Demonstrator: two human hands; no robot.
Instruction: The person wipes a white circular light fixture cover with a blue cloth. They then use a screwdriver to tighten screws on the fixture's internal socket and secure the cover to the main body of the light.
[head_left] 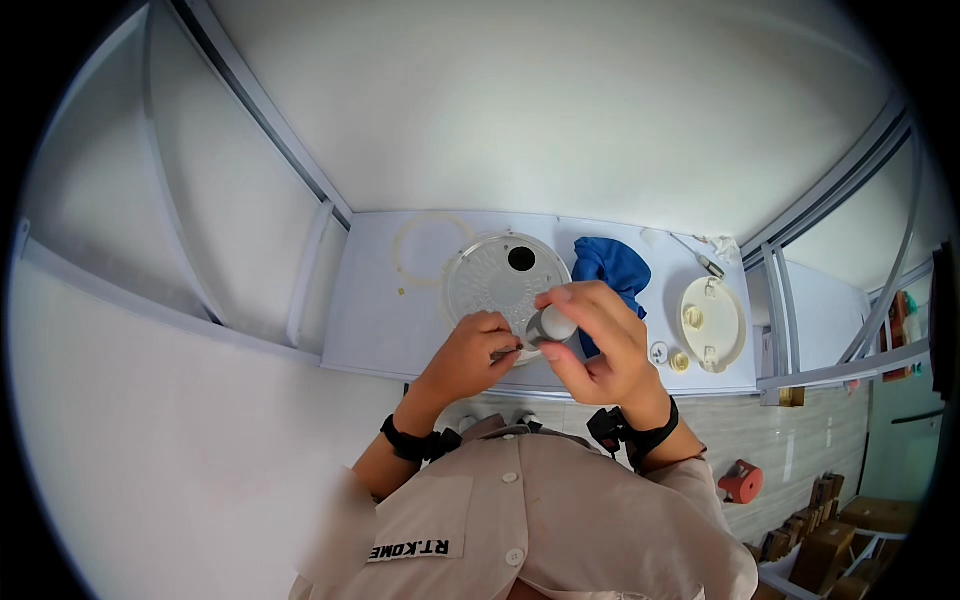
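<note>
My right hand [612,345] grips a small cylinder [553,325] with a whitish round end and a grey side, thumb and fingers around it. Close by on its left, my left hand [472,352] is closed in a pinch on a small, thin dark piece [508,351] whose kind I cannot make out. Both hands are over the near edge of a round, silvery, plate-like part [480,278], which has a dark round spot near its far side. My right hand hides part of a crumpled blue cloth [612,265].
Right on the white table [370,320] lie a cream oval cover [735,325], small round parts [680,361] and a screwdriver [710,266]. A thin pale ring [400,250] lies on the left. Below stand a red stool [741,482] and cardboard boxes [825,555]. White frame posts [310,270] flank the table.
</note>
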